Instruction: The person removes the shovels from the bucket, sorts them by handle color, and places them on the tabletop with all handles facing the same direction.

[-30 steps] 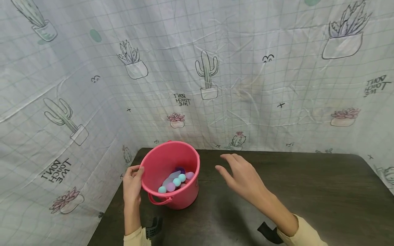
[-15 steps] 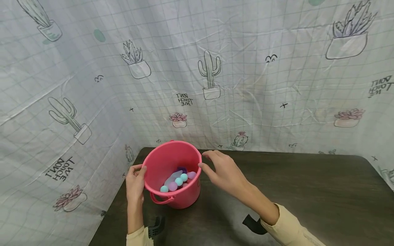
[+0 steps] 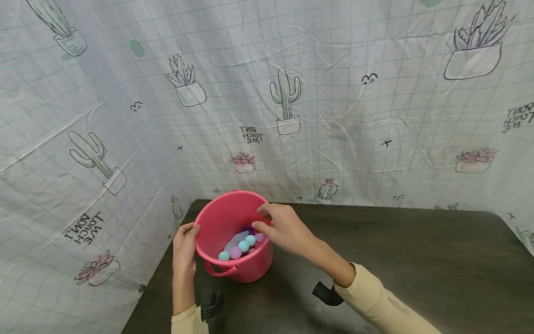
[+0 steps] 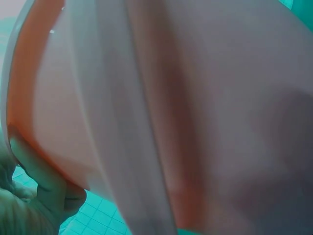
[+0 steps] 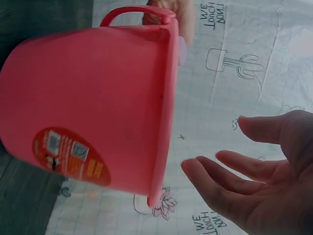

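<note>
A pink bucket (image 3: 252,270) stands tilted toward me at the left of the table. My left hand (image 3: 184,250) grips its left rim, thumb over the edge; in the left wrist view, fingers (image 4: 46,181) lie against the wall. Inside are light blue balls (image 3: 243,246), purple balls (image 3: 235,252), a pale translucent piece (image 3: 236,239) and a dark purple thing (image 3: 249,229), partly hidden. My right hand (image 3: 288,228) reaches over the right rim, fingers loosely bent and holding nothing. In the right wrist view, this hand (image 5: 259,181) hovers off the bucket's mouth, thumb apart from fingers.
The bucket's pink handle (image 3: 221,271) hangs down at its near side. A dark wooden table (image 3: 388,260) stretches to the right. White cloth (image 3: 346,116) printed with cacti encloses the back and left. Black straps (image 3: 327,293) sit at both wrists.
My right hand has moved left, from beside the bucket to over its right rim. The left hand keeps its grip, and the bucket and its contents look unchanged.
</note>
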`<state>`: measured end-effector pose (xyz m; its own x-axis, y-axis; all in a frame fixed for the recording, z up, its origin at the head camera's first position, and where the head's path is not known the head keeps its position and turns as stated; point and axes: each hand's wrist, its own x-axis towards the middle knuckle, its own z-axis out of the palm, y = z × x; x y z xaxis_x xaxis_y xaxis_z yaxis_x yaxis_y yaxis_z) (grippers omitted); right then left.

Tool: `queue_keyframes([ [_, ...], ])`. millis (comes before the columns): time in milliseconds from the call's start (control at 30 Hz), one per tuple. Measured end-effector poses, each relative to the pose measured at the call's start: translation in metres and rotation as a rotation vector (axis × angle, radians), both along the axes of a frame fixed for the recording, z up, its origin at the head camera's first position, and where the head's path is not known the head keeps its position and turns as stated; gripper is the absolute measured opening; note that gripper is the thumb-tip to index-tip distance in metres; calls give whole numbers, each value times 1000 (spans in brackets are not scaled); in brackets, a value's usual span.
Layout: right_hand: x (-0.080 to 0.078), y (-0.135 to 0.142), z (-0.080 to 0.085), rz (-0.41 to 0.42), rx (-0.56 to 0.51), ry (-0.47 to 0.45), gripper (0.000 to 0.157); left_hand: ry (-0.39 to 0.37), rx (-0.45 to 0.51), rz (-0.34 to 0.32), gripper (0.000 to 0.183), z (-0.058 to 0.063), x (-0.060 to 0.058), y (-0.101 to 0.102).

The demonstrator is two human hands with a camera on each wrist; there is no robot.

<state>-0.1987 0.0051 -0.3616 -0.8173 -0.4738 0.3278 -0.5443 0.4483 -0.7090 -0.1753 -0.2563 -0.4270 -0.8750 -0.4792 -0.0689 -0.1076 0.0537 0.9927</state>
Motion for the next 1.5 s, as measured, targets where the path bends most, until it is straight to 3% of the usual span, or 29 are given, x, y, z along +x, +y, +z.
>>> queue_keyframes([
  [300, -20, -16, 8, 54, 30, -198, 28, -17, 14, -13, 39, 0, -3, -2],
  [700, -30, -20, 1, 72, 4, -322, 27, -32, 66, -57, 37, 5, 1, -5],
  [1033, -33, -18, -1, 62, 11, -299, 26, 41, 225, -224, 43, 1, 12, -5],
  [1200, -33, -18, -3, 58, 10, -292, 25, -41, 88, -230, 38, 3, 13, -9],
  [1367, -34, -17, -4, 85, 20, -254, 25, -64, -77, -140, 42, 8, 6, -13],
  [1500, -34, -18, -4, 76, 24, -238, 23, -54, -74, -99, 42, 9, -2, -15],
])
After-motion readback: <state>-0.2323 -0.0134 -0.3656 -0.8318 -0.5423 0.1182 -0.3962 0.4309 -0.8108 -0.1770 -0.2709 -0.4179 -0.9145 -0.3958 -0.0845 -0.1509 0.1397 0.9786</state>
